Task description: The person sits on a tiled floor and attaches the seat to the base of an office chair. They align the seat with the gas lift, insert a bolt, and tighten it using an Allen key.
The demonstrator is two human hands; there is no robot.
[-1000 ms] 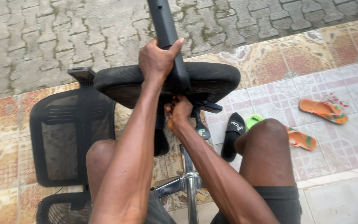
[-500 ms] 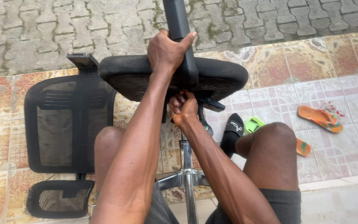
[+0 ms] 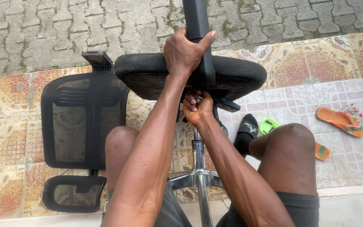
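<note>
Bare arms, no sleeves; dark grey shorts [image 3: 299, 210]; knees bare; hands ungloved.

Chair backrest [image 3: 82, 120] lies left of the seat [image 3: 190, 75]; sandals [image 3: 341, 121] right.

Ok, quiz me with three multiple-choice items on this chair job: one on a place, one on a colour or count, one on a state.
1. Where does the detached mesh backrest lie?
A. On the tiled floor beside the person's left knee
B. On top of the seat
C. On the grey pavers

2. What colour is the sandal farthest to the right?
A. Black
B. Orange
C. White

3. What is the left hand doing?
A. Resting open on the knee
B. Holding a sandal
C. Gripping the black armrest bar at the seat

Answers: 1 A, the backrest lies flat on the patterned tiles, apart from the seat. 2 B, it is orange with a patterned sole. 3 C, the fingers wrap the bar, while the right hand is closed under the seat.
</note>
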